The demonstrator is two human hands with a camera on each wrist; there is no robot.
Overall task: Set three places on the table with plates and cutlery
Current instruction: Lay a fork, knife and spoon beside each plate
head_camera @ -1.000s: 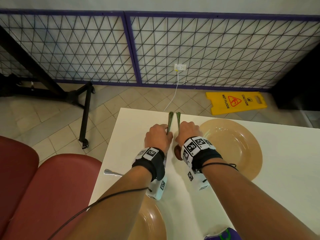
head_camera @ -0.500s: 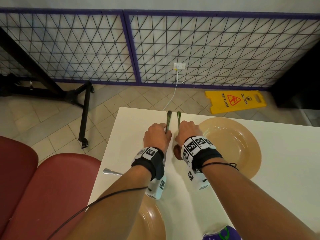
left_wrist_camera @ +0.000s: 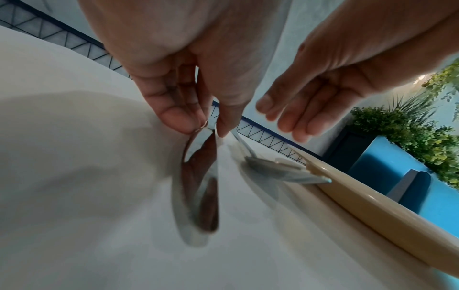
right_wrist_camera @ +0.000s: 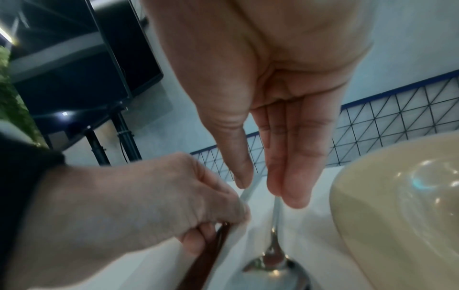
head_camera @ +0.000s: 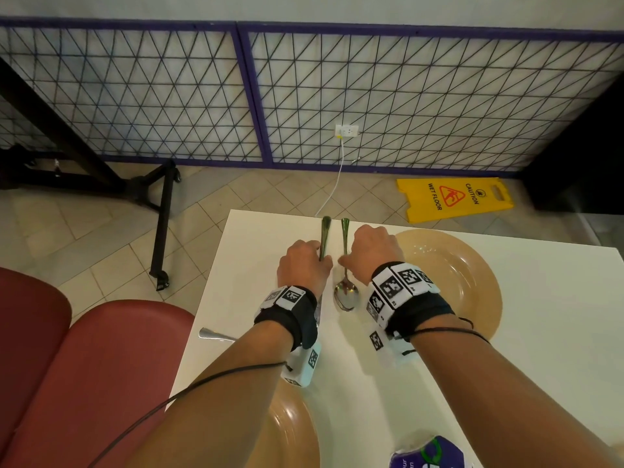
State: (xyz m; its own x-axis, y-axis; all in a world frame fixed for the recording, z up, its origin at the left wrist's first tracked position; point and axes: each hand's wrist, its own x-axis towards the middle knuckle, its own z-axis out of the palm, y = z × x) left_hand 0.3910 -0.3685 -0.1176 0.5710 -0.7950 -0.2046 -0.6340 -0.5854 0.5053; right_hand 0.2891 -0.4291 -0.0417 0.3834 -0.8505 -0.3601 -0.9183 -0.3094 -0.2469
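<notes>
My left hand (head_camera: 304, 265) pinched a knife (head_camera: 325, 236) flat on the bench (head_camera: 540, 315); my right hand (head_camera: 373, 253), fingers straight, touched the spoon (head_camera: 345, 285) just left of one plate (head_camera: 472, 288) — a second plate (head_camera: 297, 434) lay near my left forearm; a third was unseen.
</notes>
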